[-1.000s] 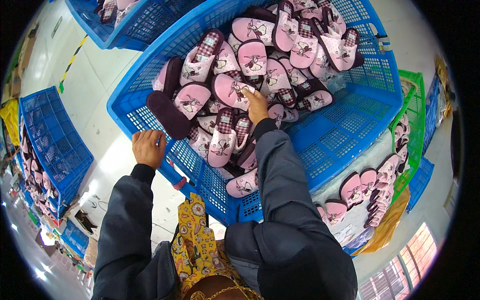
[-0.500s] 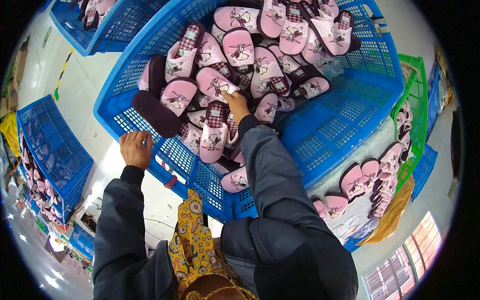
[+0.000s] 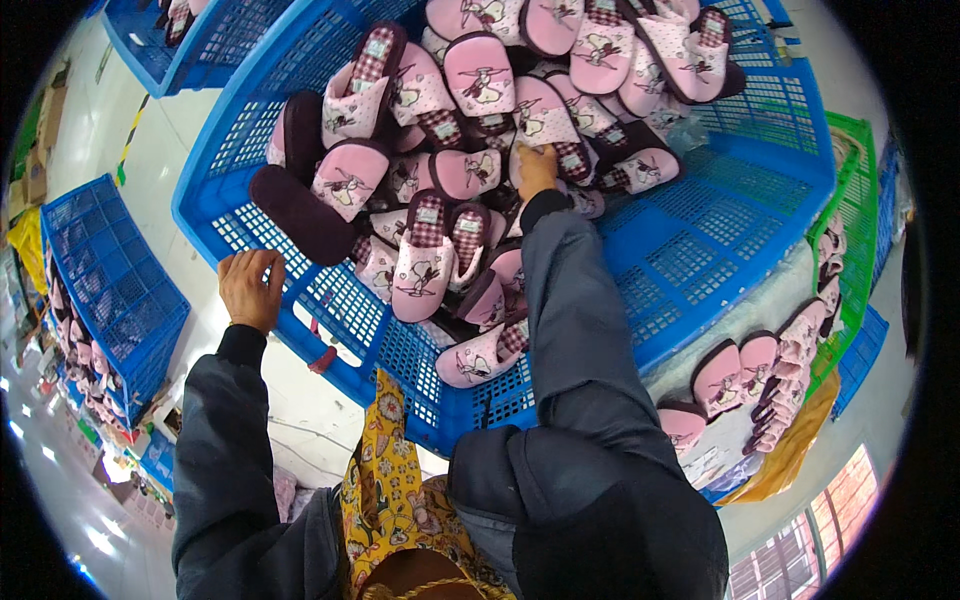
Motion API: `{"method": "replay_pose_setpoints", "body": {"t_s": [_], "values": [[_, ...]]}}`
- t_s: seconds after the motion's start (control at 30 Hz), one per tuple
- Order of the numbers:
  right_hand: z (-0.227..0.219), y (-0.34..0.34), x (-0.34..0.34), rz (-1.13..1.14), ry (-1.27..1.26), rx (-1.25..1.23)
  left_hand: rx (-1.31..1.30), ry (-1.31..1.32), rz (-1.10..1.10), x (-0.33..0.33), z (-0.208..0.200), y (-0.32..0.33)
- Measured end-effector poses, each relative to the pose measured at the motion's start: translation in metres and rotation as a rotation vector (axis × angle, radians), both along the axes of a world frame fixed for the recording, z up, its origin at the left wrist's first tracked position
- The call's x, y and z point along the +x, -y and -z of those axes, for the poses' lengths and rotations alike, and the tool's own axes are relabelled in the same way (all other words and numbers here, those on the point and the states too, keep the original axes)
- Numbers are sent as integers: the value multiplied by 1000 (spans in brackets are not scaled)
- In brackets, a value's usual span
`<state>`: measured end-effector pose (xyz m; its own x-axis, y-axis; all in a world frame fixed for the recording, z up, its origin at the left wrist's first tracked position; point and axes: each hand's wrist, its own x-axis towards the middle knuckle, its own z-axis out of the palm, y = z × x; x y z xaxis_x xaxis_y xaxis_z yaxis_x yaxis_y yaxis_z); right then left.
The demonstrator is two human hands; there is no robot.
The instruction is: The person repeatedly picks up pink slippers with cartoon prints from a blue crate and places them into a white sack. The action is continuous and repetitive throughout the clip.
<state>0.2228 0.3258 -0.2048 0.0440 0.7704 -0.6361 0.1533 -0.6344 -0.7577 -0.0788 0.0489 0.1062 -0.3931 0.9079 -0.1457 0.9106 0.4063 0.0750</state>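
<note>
Pink slippers with dark soles, checked linings and a cartoon print lie heaped in a large blue plastic basket. My right hand reaches into the middle of the heap, its fingers bent and closed on a pale pink slipper, partly hidden by the hand. Just above it lies another slipper, toe up. My left hand has its fingers curled at the basket's near-left rim. Near that hand, a slipper with its dark sole up leans against the basket wall.
To the right, paired slippers stand in rows beside a green basket. Another blue basket with slippers stands at the left, and one more at the far left. A yellow patterned apron hangs in front of me.
My right hand has left the slipper at the heap's centre-left and moved right to another one. That first slipper now lies turned. My left hand stays at the rim.
</note>
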Motion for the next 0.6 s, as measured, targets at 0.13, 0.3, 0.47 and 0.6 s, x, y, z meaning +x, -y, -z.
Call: {"method": "replay_pose_setpoints", "body": {"t_s": [0.13,0.3,0.47,0.6], "values": [[11,0,6,7,-268,-293,-17,-13,14,-2,4,3],[-16,29,-9,-98,-257,-36,-51,3,-15,0,0,2],[-30,47,-36,48,-351,-64,-34,-1,3,1,3,4],[-51,56,-18,105,-354,-85,-45,-6,8,2,0,-1]]}}
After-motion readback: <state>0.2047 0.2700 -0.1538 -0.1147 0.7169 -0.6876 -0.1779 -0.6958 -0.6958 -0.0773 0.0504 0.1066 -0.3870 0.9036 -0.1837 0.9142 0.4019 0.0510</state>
